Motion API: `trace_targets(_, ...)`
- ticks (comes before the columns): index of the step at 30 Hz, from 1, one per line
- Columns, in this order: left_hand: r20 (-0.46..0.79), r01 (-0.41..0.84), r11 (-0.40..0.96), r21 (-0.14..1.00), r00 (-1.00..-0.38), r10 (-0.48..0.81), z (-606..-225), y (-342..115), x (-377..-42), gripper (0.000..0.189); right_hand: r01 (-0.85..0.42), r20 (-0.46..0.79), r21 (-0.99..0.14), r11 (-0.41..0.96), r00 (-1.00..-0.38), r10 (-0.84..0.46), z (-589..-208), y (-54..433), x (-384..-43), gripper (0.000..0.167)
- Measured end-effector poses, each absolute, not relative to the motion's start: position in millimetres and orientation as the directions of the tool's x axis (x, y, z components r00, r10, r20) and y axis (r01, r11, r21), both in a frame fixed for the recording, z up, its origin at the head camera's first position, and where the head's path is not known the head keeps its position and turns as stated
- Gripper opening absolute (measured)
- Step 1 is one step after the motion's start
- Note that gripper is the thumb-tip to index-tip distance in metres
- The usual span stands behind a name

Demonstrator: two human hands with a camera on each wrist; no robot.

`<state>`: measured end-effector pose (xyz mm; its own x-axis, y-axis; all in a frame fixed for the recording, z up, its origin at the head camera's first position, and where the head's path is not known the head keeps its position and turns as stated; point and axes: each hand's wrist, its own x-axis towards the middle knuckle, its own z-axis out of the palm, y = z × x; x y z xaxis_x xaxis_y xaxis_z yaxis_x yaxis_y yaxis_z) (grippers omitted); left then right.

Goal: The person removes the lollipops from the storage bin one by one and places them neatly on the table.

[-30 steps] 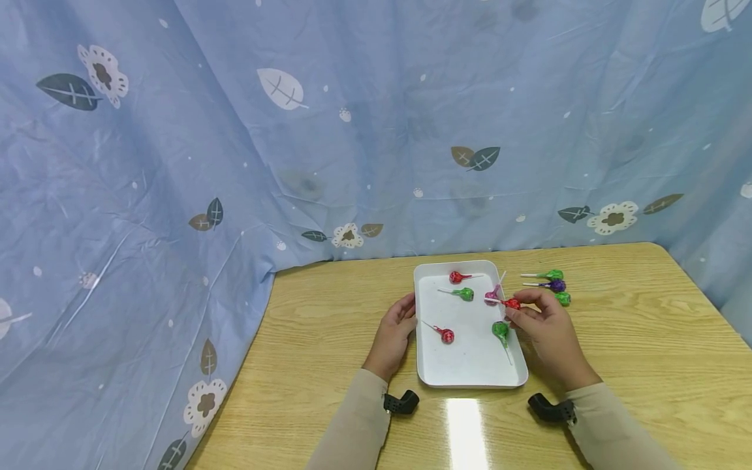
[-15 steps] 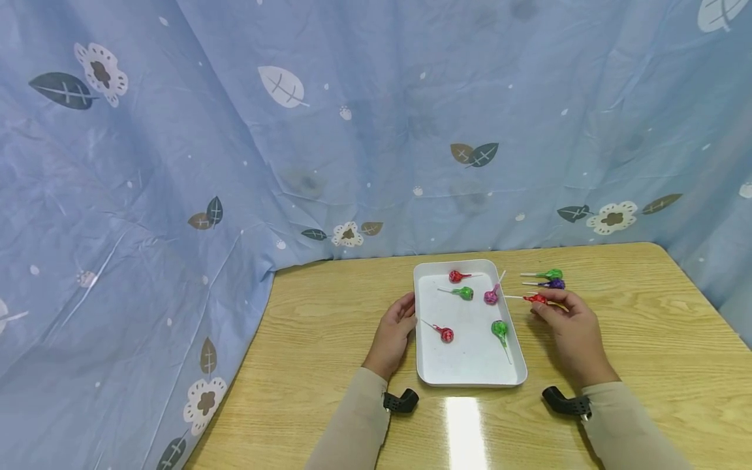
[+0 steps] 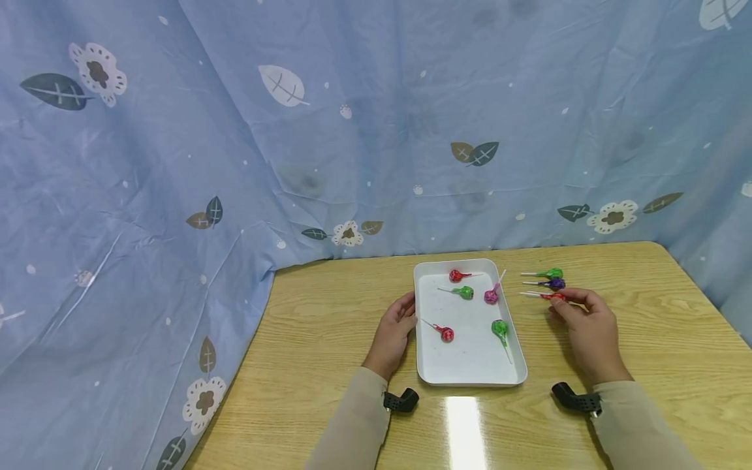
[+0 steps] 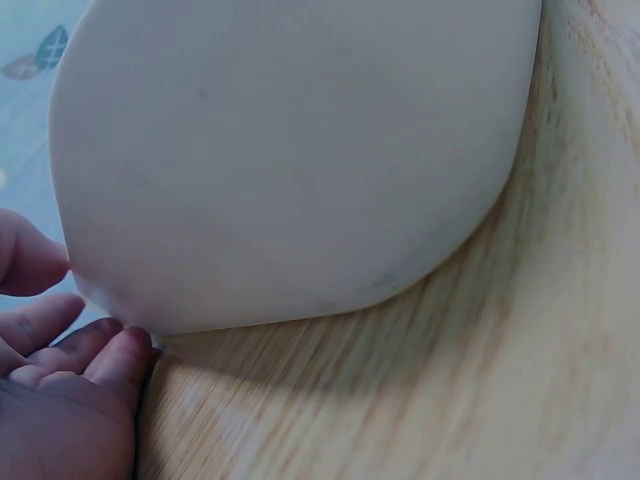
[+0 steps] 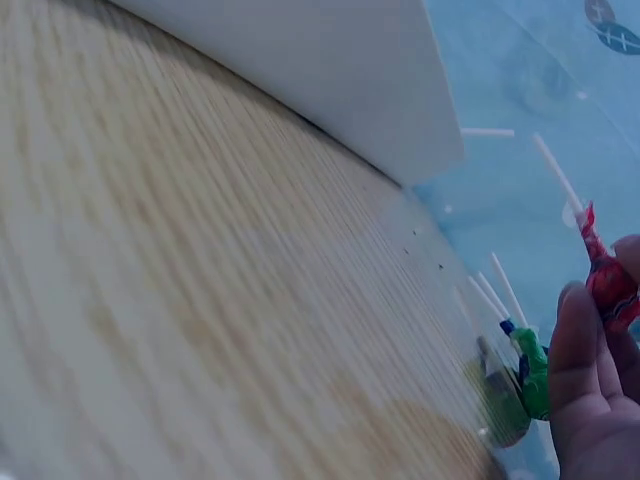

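On the left side of a white tray (image 3: 470, 377), my left hand (image 3: 395, 336) holds the wall, thumb near the rim and curled fingertips low on the outside. My right hand (image 3: 590, 329), right of the tray, pinches a red lollipop (image 3: 556, 297) by its wrapped head, its white stick pointing left. Just beyond it lie a purple lollipop (image 3: 555, 284) and a green lollipop (image 3: 552, 273), sticks also leftward. Another green one seen there earlier is hidden by the hand in the head view. The right wrist view has a green lollipop (image 5: 533, 370) below the held red lollipop (image 5: 610, 285).
Inside the tray lie two red lollipops (image 3: 455, 276) (image 3: 446, 334), two green lollipops (image 3: 466, 293) (image 3: 499, 329) and a pink lollipop (image 3: 491, 297), its stick crossing the right rim. The wooden table (image 3: 329, 313) meets a blue curtain (image 3: 364, 130) at the back and left.
My right hand has carried the red lollipop rightward, from over the tray's right rim to the row of lollipops on the table. The left hand and tray have stayed in place.
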<state>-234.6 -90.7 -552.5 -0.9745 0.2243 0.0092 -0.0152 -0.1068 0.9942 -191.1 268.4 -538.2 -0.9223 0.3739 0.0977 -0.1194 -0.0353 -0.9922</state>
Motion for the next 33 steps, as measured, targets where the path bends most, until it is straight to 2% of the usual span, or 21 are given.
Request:
trace_targets(4,0.023,-0.003,-0.113,0.994,-0.973,0.228,-553,-91,-235,0.055,-0.098,0.068,-0.994,-0.048,-0.904,0.422,-538,272,-191,0.026)
trace_targets(9,0.010,-0.013,-0.105,0.994,-0.975,0.222,-554,-91,-234,0.055,-0.035,0.059,-0.998,0.061,-0.887,0.458,-542,278,-193,0.023)
trace_targets(15,0.000,-0.022,-0.098,0.995,-0.976,0.219,-554,-90,-235,0.055,0.009,0.072,-0.984,0.179,-0.894,0.443,-544,280,-193,0.029)
trace_targets(25,-0.009,-0.031,-0.095,0.995,-0.976,0.220,-554,-91,-235,0.056,0.067,0.059,-0.961,0.268,-0.898,0.436,-544,280,-193,0.032)
trace_targets(33,0.001,-0.022,-0.098,0.995,-0.975,0.224,-554,-91,-235,0.056,0.135,0.069,-0.893,0.428,-0.901,0.427,-544,283,-190,0.040)
